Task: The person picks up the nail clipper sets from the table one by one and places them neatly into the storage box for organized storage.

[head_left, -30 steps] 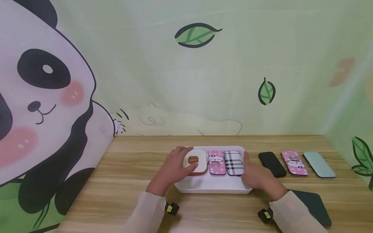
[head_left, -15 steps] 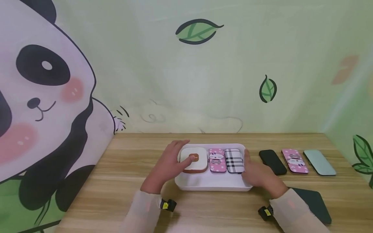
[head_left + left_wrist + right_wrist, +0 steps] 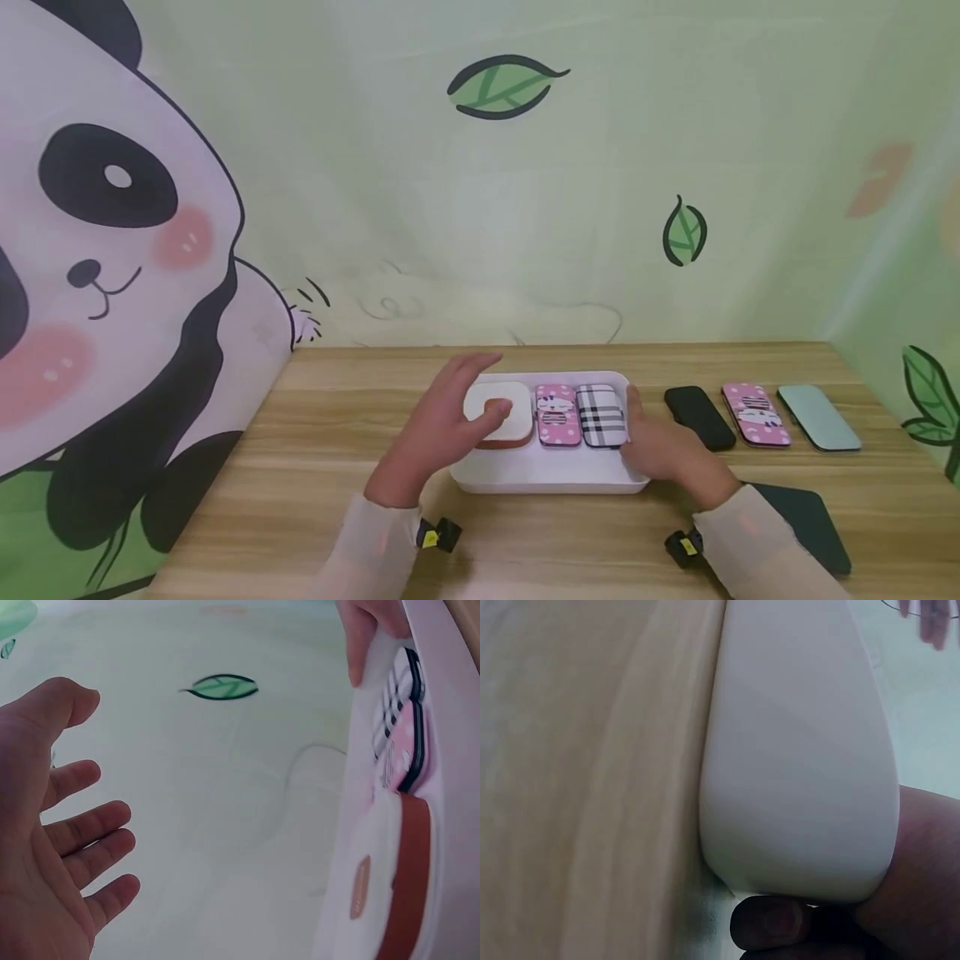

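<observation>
Over to the head view: catching a left hand (image 3: 438, 412), fingers spread, above a white-topped, brown-sided square box (image 3: 520, 421), far left inside a white rectangular tray (image 3: 551, 471), and a right hand (image 3: 663, 450) gripping the tray's right end. Onto the left wrist: spotting that palm clear of the box, with pink patterned (image 3: 405, 746) and black-and-white plaid (image 3: 390, 709) cases rightward. Across to the right wrist: finding fingers (image 3: 769, 924) curled round the tray's end.

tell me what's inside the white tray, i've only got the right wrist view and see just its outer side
Observer: The white tray holds a white-and-brown box, a pink case and a plaid case in a row.
Operator: is the other hand on the box
Observer: No, the left wrist view shows a gap between it and the left hand.
Operator: anything to the right of the tray
Observer: Yes, a flat black item and a second pink case.
</observation>
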A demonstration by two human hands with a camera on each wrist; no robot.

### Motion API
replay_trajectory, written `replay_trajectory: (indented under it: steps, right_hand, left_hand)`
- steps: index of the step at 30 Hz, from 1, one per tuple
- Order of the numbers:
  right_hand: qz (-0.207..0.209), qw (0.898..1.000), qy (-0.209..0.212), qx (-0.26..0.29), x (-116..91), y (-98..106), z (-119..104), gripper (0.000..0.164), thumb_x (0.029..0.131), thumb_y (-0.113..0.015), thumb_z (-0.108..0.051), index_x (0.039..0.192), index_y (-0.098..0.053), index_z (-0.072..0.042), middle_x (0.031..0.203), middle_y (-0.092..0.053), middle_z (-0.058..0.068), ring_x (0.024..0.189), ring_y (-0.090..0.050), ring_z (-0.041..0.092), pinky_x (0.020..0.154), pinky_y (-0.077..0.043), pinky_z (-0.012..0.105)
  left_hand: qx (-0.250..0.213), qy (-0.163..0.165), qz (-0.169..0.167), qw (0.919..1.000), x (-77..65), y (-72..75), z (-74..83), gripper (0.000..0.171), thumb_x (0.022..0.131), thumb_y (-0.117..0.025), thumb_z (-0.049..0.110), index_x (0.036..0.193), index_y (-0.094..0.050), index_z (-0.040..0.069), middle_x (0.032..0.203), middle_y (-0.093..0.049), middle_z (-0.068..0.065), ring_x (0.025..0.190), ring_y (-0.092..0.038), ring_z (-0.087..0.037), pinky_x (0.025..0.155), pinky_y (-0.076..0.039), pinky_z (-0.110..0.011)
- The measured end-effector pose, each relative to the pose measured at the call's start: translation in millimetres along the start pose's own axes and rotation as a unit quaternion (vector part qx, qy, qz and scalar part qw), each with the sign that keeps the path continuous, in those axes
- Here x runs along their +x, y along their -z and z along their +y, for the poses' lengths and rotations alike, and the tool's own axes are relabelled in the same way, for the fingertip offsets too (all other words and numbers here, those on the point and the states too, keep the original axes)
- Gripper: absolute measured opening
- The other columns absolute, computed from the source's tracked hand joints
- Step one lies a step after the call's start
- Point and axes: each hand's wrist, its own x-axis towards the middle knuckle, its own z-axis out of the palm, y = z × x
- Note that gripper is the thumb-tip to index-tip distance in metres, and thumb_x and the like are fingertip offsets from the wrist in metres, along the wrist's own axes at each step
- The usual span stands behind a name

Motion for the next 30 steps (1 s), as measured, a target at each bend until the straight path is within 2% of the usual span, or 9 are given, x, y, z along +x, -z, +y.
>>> replay_trajectory:
  steps: [3, 8, 12, 14, 16, 19, 21, 25, 30]
  right_hand:
    - [-0.003, 1.0, 0.003, 0.006, -2.9, 2.4, -1.0, 0.088, 0.097, -0.05, -0.023, 0.157, 0.008, 0.004, 0.061, -0.049, 0.002, 0.049, -0.044, 0.016, 0.048, -0.032, 0.03]
    - [-0.006, 1.0, 0.013, 0.022, -7.8, 7.7, -2.2, 0.087, 0.099, -0.05, -0.023, 0.157, 0.008, 0.004, 0.068, -0.054, 0.006, 0.054, -0.049, 0.017, 0.053, -0.037, 0.032]
    - [0.001, 1.0, 0.025, 0.012, -10.9, 13.7, -2.2, 0.084, 0.1, -0.05, -0.027, 0.158, 0.002, 0.004, 0.102, -0.066, 0.018, 0.068, -0.057, 0.022, 0.063, -0.045, 0.038]
    - [0.015, 0.999, 0.039, -0.004, -12.6, 17.5, -1.6, 0.082, 0.1, -0.051, -0.029, 0.158, -0.003, 0.005, 0.125, -0.062, 0.025, 0.087, -0.063, 0.029, 0.075, -0.051, 0.045]
    - [0.03, 0.998, 0.052, -0.017, -14.7, 22.2, -1.7, 0.08, 0.1, -0.051, -0.029, 0.158, -0.009, 0.006, 0.141, -0.051, 0.031, 0.109, -0.061, 0.038, 0.09, -0.05, 0.054]
    - [0.056, 0.995, 0.077, -0.021, -19.5, 31.8, -4.6, 0.074, 0.1, -0.053, -0.028, 0.156, -0.019, 0.006, 0.146, -0.042, 0.036, 0.126, -0.052, 0.046, 0.1, -0.043, 0.063]
    - [0.074, 0.993, 0.091, -0.014, -23.9, 39.0, -7.9, 0.071, 0.1, -0.054, -0.028, 0.156, -0.023, 0.003, 0.147, -0.041, 0.036, 0.129, -0.049, 0.048, 0.101, -0.043, 0.064]
    - [0.118, 0.985, 0.129, -0.004, -32.5, 49.9, -14.3, 0.068, 0.099, -0.057, -0.032, 0.156, -0.03, -0.005, 0.15, -0.04, 0.029, 0.135, -0.044, 0.047, 0.104, -0.04, 0.064]
    - [0.156, 0.973, 0.168, 0.012, -48.2, 62.7, -29.3, 0.073, 0.097, -0.062, -0.037, 0.158, -0.029, -0.014, 0.156, -0.037, 0.021, 0.141, -0.037, 0.045, 0.107, -0.036, 0.066]
  left_hand:
    - [0.006, -0.024, 0.006, 0.9997, -1.4, 2.3, 7.5, 0.062, 0.093, -0.066, 0.044, 0.149, -0.045, 0.03, 0.151, -0.044, 0.005, 0.139, -0.043, -0.019, 0.11, -0.041, -0.049]
    - [0.015, -0.043, 0.012, 0.9989, -3.9, 4.8, 15.8, 0.065, 0.092, -0.067, 0.043, 0.151, -0.042, 0.032, 0.152, -0.041, 0.008, 0.14, -0.041, -0.018, 0.11, -0.041, -0.05]
    - [0.012, -0.062, 0.016, 0.9979, -6.7, 5.5, 18.6, 0.068, 0.091, -0.068, 0.044, 0.152, -0.041, 0.033, 0.153, -0.039, 0.006, 0.14, -0.04, -0.019, 0.109, -0.041, -0.051]
    - [0.007, -0.073, 0.017, 0.9972, -7.8, 5.8, 19.5, 0.069, 0.091, -0.069, 0.043, 0.152, -0.04, 0.032, 0.154, -0.039, 0.006, 0.141, -0.039, -0.019, 0.109, -0.041, -0.051]
    - [0.004, -0.079, 0.019, 0.9967, -8.6, 6.3, 20.1, 0.07, 0.09, -0.069, 0.043, 0.152, -0.04, 0.032, 0.154, -0.039, 0.005, 0.141, -0.039, -0.02, 0.109, -0.041, -0.052]
    - [0.0, -0.082, 0.023, 0.9963, -9.8, 7.4, 20.6, 0.07, 0.09, -0.069, 0.043, 0.152, -0.04, 0.032, 0.155, -0.038, 0.004, 0.142, -0.038, -0.02, 0.109, -0.04, -0.053]
    - [0.001, -0.079, 0.028, 0.9965, -10.3, 7.9, 20.6, 0.07, 0.09, -0.069, 0.043, 0.152, -0.04, 0.032, 0.156, -0.038, 0.004, 0.143, -0.037, -0.021, 0.11, -0.04, -0.054]
    - [0.005, -0.077, 0.036, 0.9964, -11.9, 9.9, 23.1, 0.07, 0.089, -0.069, 0.043, 0.152, -0.041, 0.03, 0.156, -0.038, 0.004, 0.143, -0.037, -0.021, 0.11, -0.039, -0.055]
    - [0.001, -0.109, 0.042, 0.9932, -14.5, 11.9, 25.3, 0.071, 0.088, -0.07, 0.04, 0.152, -0.041, 0.028, 0.156, -0.039, 0.003, 0.143, -0.038, -0.021, 0.11, -0.04, -0.053]
